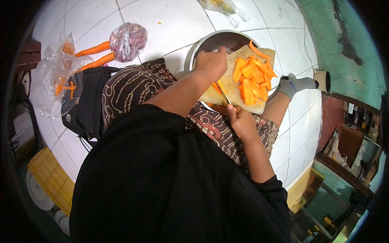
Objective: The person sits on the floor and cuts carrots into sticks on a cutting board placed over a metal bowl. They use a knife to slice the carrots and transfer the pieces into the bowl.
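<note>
My right hand (242, 121) is closed on the handle of a knife (224, 93), whose blade lies along a carrot piece (216, 88) on the cutting board (209, 96). Over the board's left part is my left hand (212, 63), fingers curled; whether it grips the carrot is hidden. Carrot slices (253, 79) are heaped on the board's right side, with a thin curved strip at the far corner. The board rests across a round metal bowl (193, 57), and some orange pieces show below its near edge.
Two whole carrots (95, 50) lie on the tiled floor by a plastic bag of reddish bulbs (128, 42). A clear bag (48, 88) overlaps a black backpack (88, 103). Another bag (223, 6) lies beyond the bowl. A yellow crate (50, 179) stands left, shelves right.
</note>
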### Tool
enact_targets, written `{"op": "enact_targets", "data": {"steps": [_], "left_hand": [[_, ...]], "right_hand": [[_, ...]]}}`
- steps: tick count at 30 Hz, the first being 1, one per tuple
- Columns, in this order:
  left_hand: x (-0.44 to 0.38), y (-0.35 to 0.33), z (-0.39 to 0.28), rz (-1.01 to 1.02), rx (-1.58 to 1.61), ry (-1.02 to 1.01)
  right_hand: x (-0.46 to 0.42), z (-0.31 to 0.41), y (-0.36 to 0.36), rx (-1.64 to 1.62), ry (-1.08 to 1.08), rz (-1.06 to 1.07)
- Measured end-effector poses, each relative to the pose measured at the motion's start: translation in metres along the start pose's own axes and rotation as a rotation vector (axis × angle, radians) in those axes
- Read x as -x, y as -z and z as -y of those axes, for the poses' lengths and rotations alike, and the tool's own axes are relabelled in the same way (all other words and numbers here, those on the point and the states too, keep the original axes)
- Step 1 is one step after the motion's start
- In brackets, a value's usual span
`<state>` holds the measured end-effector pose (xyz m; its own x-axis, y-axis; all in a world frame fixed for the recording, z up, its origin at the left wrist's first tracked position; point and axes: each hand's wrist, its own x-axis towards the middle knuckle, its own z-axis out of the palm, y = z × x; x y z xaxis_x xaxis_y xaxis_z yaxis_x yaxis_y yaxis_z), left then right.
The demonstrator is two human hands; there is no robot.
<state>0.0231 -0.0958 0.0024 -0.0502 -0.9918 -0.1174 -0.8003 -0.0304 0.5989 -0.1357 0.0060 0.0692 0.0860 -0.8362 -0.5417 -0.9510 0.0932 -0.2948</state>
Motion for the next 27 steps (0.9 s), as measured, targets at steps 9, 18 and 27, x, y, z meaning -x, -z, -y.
{"op": "enact_targets", "data": {"steps": [9,18,27], "left_hand": [[-0.005,-0.002,-0.006,-0.017,0.014,0.053],[-0.011,0.012,-0.004,0.166,0.145,0.110],[-0.015,0.017,-0.004,0.289,0.137,0.101]], "right_hand": [[-0.024,-0.035,0.003,-0.347,-0.070,0.210],[-0.003,-0.014,-0.001,-0.168,-0.053,0.028],[-0.006,-0.020,0.004,-0.263,-0.066,0.110]]}}
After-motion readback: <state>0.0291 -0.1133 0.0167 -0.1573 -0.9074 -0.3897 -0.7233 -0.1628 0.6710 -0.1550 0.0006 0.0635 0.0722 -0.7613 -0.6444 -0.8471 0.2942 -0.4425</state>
